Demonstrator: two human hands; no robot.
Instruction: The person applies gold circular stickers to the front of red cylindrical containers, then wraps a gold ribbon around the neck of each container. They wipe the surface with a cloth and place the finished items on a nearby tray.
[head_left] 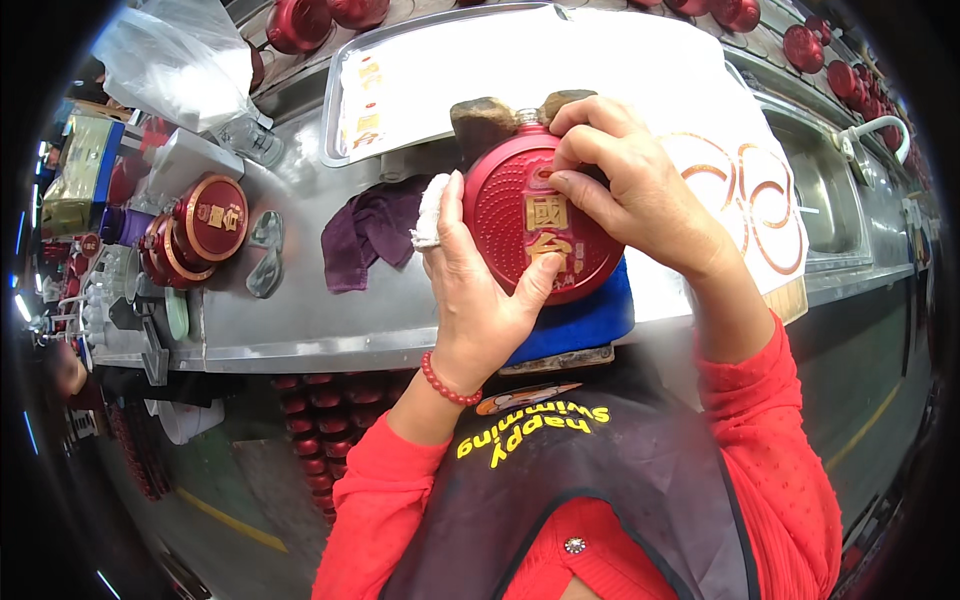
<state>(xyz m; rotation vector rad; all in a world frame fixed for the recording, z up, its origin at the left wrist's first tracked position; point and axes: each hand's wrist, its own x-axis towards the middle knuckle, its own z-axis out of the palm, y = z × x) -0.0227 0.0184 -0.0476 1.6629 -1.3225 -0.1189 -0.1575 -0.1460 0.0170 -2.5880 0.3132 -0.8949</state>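
I see L hand [475, 290] grasping red bottle [492, 210], R hand [635, 180] curled at its face (can't tell if pinching); gold chars [545, 213] on, copper rings [742, 182] prob. TBD.

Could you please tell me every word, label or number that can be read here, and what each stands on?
I won't copy the wording itself, but it stands here:
Large gold characters, partly covered: round red bottle at the centre.
Yellow lettering, tilted: dark apron.
Gold characters, small: copper-rimmed red bottle at left.
Gold-and-red stickers on the white sheet: too small to read.
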